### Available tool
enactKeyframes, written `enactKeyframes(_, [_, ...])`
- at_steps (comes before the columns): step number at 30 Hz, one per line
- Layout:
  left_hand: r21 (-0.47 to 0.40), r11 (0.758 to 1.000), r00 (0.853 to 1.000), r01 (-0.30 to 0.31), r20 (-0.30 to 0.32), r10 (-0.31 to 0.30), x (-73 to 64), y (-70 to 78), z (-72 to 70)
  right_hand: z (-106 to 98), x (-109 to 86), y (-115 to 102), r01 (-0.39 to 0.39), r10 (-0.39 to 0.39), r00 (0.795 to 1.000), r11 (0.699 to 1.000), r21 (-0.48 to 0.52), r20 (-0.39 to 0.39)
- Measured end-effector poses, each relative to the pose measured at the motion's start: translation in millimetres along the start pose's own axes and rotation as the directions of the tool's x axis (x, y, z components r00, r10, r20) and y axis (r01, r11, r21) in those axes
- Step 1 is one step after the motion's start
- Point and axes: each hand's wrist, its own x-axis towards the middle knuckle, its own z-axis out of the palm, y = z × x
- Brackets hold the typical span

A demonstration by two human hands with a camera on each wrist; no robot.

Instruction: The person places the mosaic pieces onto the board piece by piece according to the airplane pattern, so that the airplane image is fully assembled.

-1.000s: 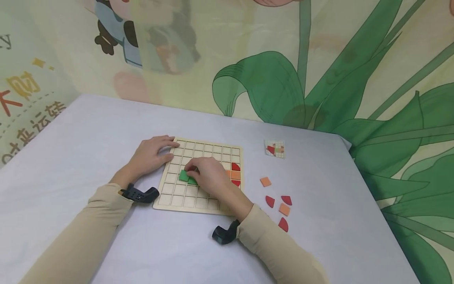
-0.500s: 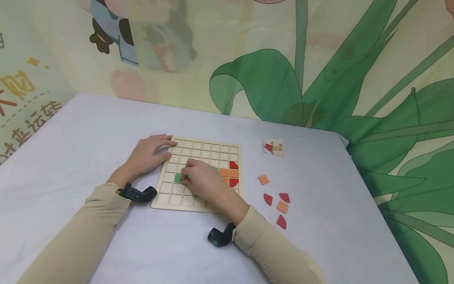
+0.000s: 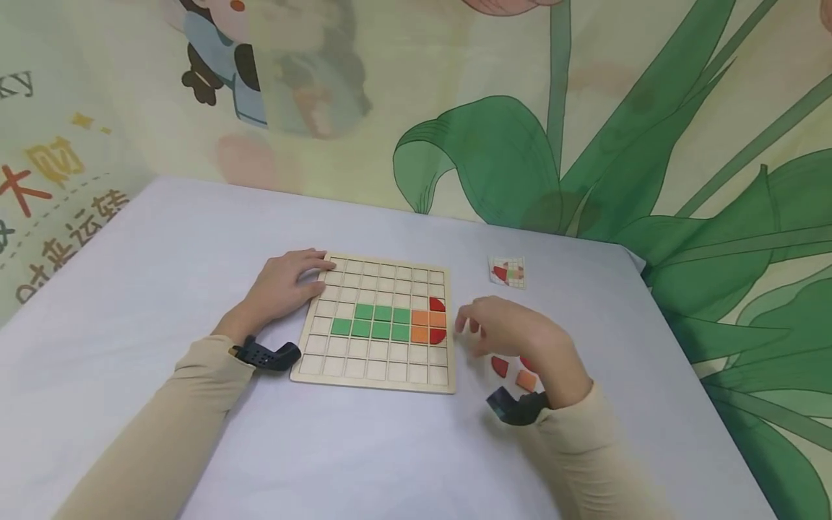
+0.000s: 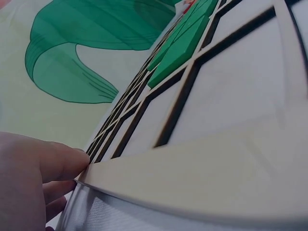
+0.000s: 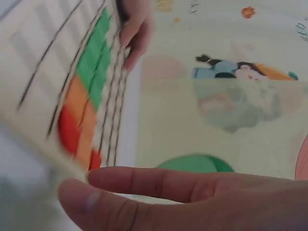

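Note:
My left hand [image 3: 286, 285] rests at the left edge of a wooden grid board [image 3: 351, 367], its fingertips touching the rim. In the left wrist view, a fingertip [image 4: 77, 163] lies right at the frame's edge. Two rows of green square tiles [image 3: 360, 328] run across the board's middle. Three orange square tiles [image 3: 419, 334] and two red quarter-circle tiles [image 3: 438, 304] sit at their right end. My right hand [image 3: 510, 325] hovers just right of the board with loosely bent fingers. Its thumb [image 5: 79, 195] and forefinger are apart, with nothing between them.
Loose red quarter-circle tiles [image 3: 499, 367] and an orange square tile [image 3: 526, 380] lie on the white tablecloth [image 3: 390, 462], partly hidden by my right hand and wrist. A small pattern card [image 3: 507, 272] lies behind. A printed backdrop [image 3: 351, 166] rises past the table's far edge.
My right hand has left the green tiles and moved right, off the board toward the loose tiles. The whole green double row now shows. My left hand stays at the board's edge.

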Motion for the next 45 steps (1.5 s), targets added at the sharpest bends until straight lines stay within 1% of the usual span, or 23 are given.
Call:
enactKeyframes(2, [0.007, 1.0, 1.0, 0.001, -0.007, -0.001, -0.1, -0.1, -0.4, 4.8, -6.7, 14.5, -0.05, 0.05, 0.998, 0.999, 0.006, 0.028])
enactKeyframes(5, [0.013, 1.0, 1.0, -0.002, -0.011, 0.002, 0.4, -1.1, -0.4, 18.3, -12.9, 29.0, -0.078, 0.077, 0.997, 0.997, 0.02, 0.029])
enactKeyframes(8, [0.015, 1.0, 1.0, -0.004, -0.003, 0.004, 1.3, -0.5, 0.3, 34.5, -16.4, 38.0, -0.07, 0.072, 0.997, 0.997, 0.037, -0.036])
enactKeyframes(12, [0.019, 1.0, 1.0, 0.007, 0.009, -0.008, 1.3, 1.8, 1.4, 51.6, -18.4, 44.2, -0.047, 0.058, 0.987, 0.996, 0.072, -0.149])
enactKeyframes(14, [0.017, 1.0, 1.0, 0.012, 0.014, -0.012, 0.9, 2.6, 1.7, 55.8, -18.1, 46.6, -0.034, 0.05, 0.983, 0.995, 0.09, -0.177])
enactKeyframes(16, [0.015, 1.0, 1.0, 0.012, 0.011, -0.012, 0.2, 3.0, 1.3, 56.3, -17.3, 49.8, -0.016, 0.038, 0.983, 0.993, 0.118, -0.181])
enactKeyframes(19, [0.016, 1.0, 1.0, 0.008, 0.003, -0.008, -0.1, 2.6, 0.9, 50.5, -17.2, 58.3, 0.035, -0.003, 0.984, 0.984, 0.176, -0.177])
enactKeyframes(21, [0.015, 1.0, 1.0, 0.008, 0.0, -0.008, 0.0, 2.0, 0.7, 43.0, -18.4, 66.4, 0.08, -0.038, 0.979, 0.975, 0.206, -0.2])
enactKeyframes(23, [0.014, 1.0, 1.0, 0.01, 0.0, -0.01, 0.2, 1.4, 0.6, 33.4, -20.9, 74.8, 0.111, -0.053, 0.967, 0.968, 0.226, -0.249])
enactKeyframes(25, [0.014, 1.0, 1.0, 0.014, 0.002, -0.014, 0.4, 1.7, 0.2, 23.6, -23.1, 82.2, 0.123, -0.046, 0.952, 0.963, 0.239, -0.304])
enactKeyframes(28, [0.013, 1.0, 1.0, 0.02, 0.001, -0.02, 1.5, 1.7, -0.3, 11.8, -24.2, 90.2, 0.126, -0.025, 0.934, 0.957, 0.262, -0.357])
enactKeyframes(34, [-0.021, 0.998, 0.998, 0.055, -0.011, -0.056, 2.8, -0.3, -0.7, 3.2, -20.2, 99.4, 0.138, -0.007, 0.918, 0.944, 0.301, -0.396])
enactKeyframes(38, [-0.032, 0.996, 0.997, 0.081, -0.012, -0.081, 3.1, -0.6, -0.7, 1.1, -18.4, 107.7, 0.099, 0.041, 0.908, 0.946, 0.31, -0.416])
enactKeyframes(41, [-0.008, 0.997, 0.997, 0.08, -0.001, -0.08, 3.5, 0.4, -0.2, -1.9, -16.8, 111.6, 0.072, 0.076, 0.901, 0.945, 0.32, -0.428])
enactKeyframes(45, [0.03, 0.999, 0.999, 0.046, 0.008, -0.046, 4.8, 3.2, 2.3, -7.7, -10.6, 103.7, 0.075, 0.096, 0.891, 0.933, 0.353, -0.444])
